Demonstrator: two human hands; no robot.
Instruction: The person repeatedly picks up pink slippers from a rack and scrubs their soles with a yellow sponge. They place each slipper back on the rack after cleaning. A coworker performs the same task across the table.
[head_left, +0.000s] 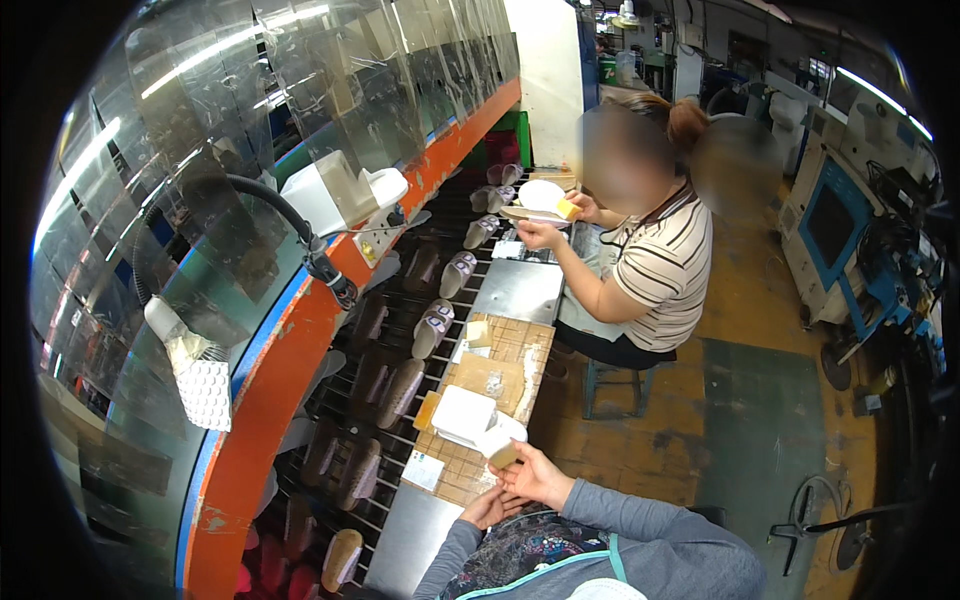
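My right hand (pixel 537 477) is closed, its fingertips on a pale block (pixel 503 455) with a tan side that looks like a sponge. The block touches or lies right beside a white tub (pixel 465 415) on the bench; its far edge is hard to separate from the tub. Just left of and below it, my left hand (pixel 489 507) is turned palm up with fingers loosely bent and apart. Nothing shows in that hand. A yellow sponge (pixel 427 410) lies at the tub's left side. White paper (pixel 424 470) lies on the brown patterned bench top (pixel 520 360).
Left of the bench, slippers (pixel 433 328) and soles (pixel 402 392) lie on a rack of metal bars. Beyond it runs an orange machine edge (pixel 255 400) with hanging clear strips. Farther along the bench sits a co-worker (pixel 660 260) holding a yellow sponge (pixel 568 209) and a sole.
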